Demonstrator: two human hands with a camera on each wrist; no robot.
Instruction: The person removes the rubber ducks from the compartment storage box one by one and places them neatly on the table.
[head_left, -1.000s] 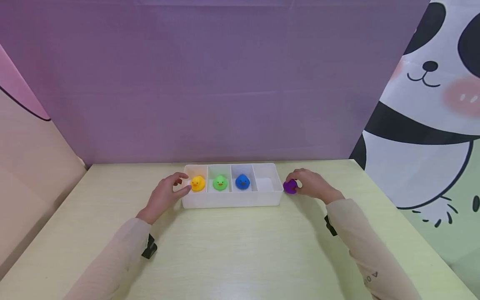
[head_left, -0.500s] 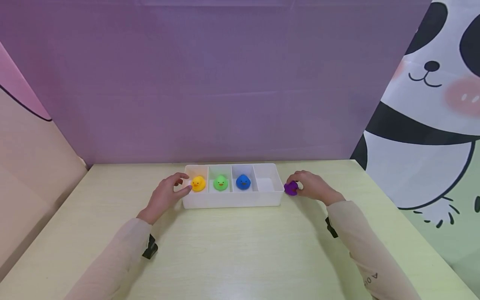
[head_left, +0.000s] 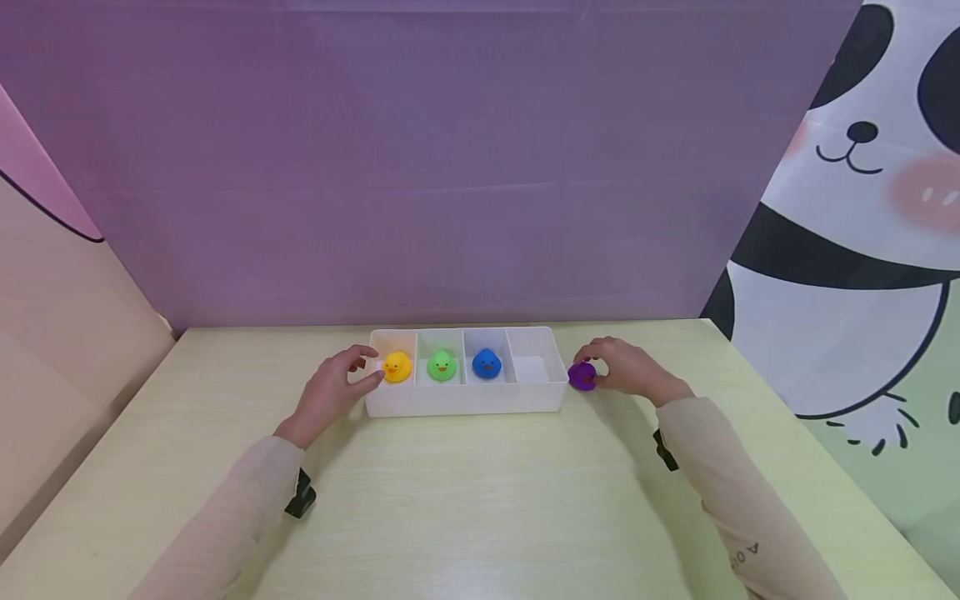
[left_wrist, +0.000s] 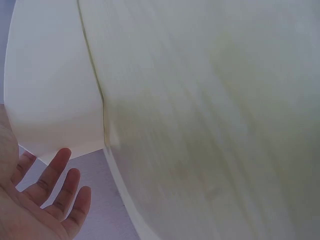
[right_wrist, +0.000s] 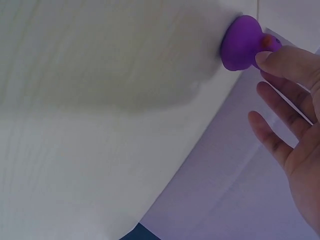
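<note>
A white box (head_left: 465,400) with side-by-side compartments stands near the table's back edge. From left to right its compartments hold a yellow rubber duck (head_left: 396,367), a green one (head_left: 442,365) and a blue one (head_left: 487,364); the rightmost is bare. My left hand (head_left: 334,388) is at the box's left end, thumb tip overlapping the rim near the yellow duck, with loosely bent, spread fingers (left_wrist: 59,201) in the left wrist view. To the right of the box, my right hand (head_left: 622,367) pinches a purple rubber duck (right_wrist: 243,44) by its head, close over the table.
The pale wooden table (head_left: 465,500) stretches in front of the box. A purple cloth backdrop (head_left: 450,167) rises directly behind the table's back edge. On the right hangs a panda-printed panel (head_left: 840,333).
The right hand shifts very slightly around the purple duck, which stays beside the box. The left hand and the other ducks keep their places.
</note>
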